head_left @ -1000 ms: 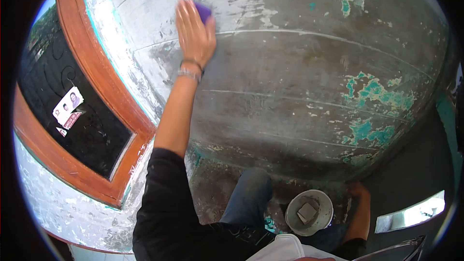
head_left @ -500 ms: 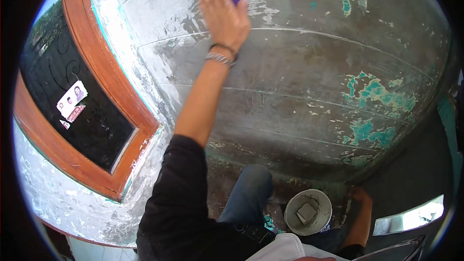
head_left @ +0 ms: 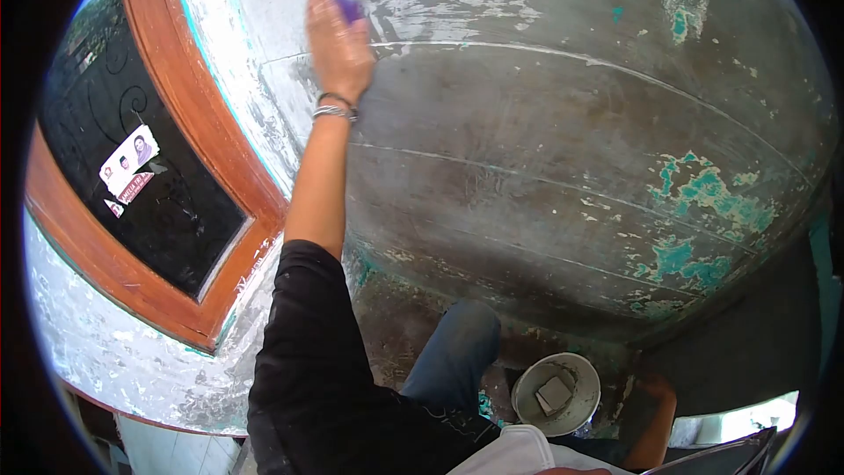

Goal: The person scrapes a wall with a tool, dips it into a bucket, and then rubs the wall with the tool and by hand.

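Note:
My left hand [head_left: 340,54] is raised against the wall, its back toward me and a bracelet at the wrist. Its fingers are pressed over a purple flat piece [head_left: 349,8], of which only one corner shows beside the thumb. White smears [head_left: 466,0] lie on the grey wall [head_left: 492,114] around it. Low at the right, my right hand [head_left: 653,387] hangs in shade beside a pale bucket [head_left: 525,418]; its fingers are too dark to make out. Inside the bucket lie greyish blocks [head_left: 552,394].
A wooden window frame [head_left: 230,286] with dark glass and a torn sticker [head_left: 129,158] stands at the left. Turquoise patches [head_left: 712,193] of flaking paint mark the right of the wall. My bent knee [head_left: 466,330] is close to the bucket.
My left hand has swept left and slightly down across the wall with the purple piece. The view has shifted a little. My right hand stays by the bucket.

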`<state>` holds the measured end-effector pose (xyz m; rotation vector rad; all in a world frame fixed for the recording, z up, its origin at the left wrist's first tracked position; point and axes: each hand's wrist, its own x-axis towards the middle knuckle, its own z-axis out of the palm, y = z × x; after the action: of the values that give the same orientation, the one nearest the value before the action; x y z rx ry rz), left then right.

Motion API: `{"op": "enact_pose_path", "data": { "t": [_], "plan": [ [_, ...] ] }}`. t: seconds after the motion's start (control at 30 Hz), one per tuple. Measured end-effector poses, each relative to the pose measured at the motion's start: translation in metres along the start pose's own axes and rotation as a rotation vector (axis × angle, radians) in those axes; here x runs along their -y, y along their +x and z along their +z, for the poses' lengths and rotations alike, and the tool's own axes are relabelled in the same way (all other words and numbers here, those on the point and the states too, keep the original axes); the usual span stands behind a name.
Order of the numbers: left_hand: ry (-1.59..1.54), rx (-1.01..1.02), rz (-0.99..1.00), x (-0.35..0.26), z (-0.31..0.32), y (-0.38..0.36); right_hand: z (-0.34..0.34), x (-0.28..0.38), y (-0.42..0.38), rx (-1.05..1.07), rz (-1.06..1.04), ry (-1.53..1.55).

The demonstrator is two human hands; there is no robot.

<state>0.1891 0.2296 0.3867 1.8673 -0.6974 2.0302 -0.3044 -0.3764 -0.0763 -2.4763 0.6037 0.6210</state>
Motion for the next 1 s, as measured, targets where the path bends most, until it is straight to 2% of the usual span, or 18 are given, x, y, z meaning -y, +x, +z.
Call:
{"op": "enact_pose_path", "data": {
  "t": [0.1,0.13,0.2,0.27,0.3,0.33,0.4,0.43,0.5,0.53,0.6,0.63,0.7,0.77,0.83,0.87,0.93,1.0],
  "plan": [
    [0.079,-0.083,-0.298,0.063,0.005,-0.035,0.012,-0.022,-0.001,0.072,0.034,-0.158],
    [0.066,-0.087,-0.292,0.058,0.011,-0.032,0.014,-0.024,-0.003,0.065,0.039,-0.146],
    [0.135,-0.137,-0.613,0.044,0.014,-0.024,0.004,0.005,-0.015,0.025,0.116,-0.152],
    [0.067,-0.075,-0.456,0.0,0.019,-0.02,0.006,0.001,0.001,0.011,0.071,-0.123],
    [0.037,-0.073,-0.303,-0.036,0.019,-0.013,0.001,0.003,0.01,-0.014,0.03,-0.099],
    [0.009,-0.068,-0.153,-0.072,0.016,-0.008,-0.005,0.012,0.014,-0.016,0.028,-0.11],
    [-0.032,0.08,0.011,-0.117,0.005,-0.007,-0.017,0.052,0.011,-0.006,0.061,0.012],
    [-0.029,0.078,0.003,-0.104,0.002,-0.008,-0.018,0.059,0.008,-0.007,0.063,0.004],
    [-0.064,0.154,0.11,-0.048,-0.007,-0.008,-0.02,0.067,0.009,-0.047,-0.096,0.109],
    [-0.008,0.141,0.05,-0.011,-0.01,-0.012,-0.019,0.065,0.013,-0.04,-0.098,0.111],
    [0.065,0.055,-0.266,0.064,-0.001,-0.024,-0.019,0.058,0.021,-0.043,-0.018,0.155],
    [0.1,0.011,-0.426,0.08,0.003,-0.032,-0.023,0.065,0.023,-0.042,-0.018,0.157],
    [0.094,0.003,-0.404,0.048,0.009,-0.024,-0.031,0.085,0.028,0.033,0.098,-0.004],
    [-0.055,0.027,-0.188,-0.031,0.004,-0.011,-0.028,0.087,0.041,0.024,0.067,0.079],
    [-0.185,0.18,0.062,-0.103,-0.008,-0.008,-0.025,0.09,0.051,0.016,0.045,0.158],
    [-0.184,0.182,0.055,-0.097,-0.01,-0.006,-0.023,0.091,0.055,-0.038,0.015,0.123],
    [-0.17,0.275,0.188,-0.078,-0.014,-0.006,-0.02,0.08,0.056,-0.086,-0.006,0.095],
    [-0.076,0.163,0.086,-0.027,-0.009,-0.006,-0.014,0.064,0.053,-0.064,-0.161,0.228]
  ]
}}
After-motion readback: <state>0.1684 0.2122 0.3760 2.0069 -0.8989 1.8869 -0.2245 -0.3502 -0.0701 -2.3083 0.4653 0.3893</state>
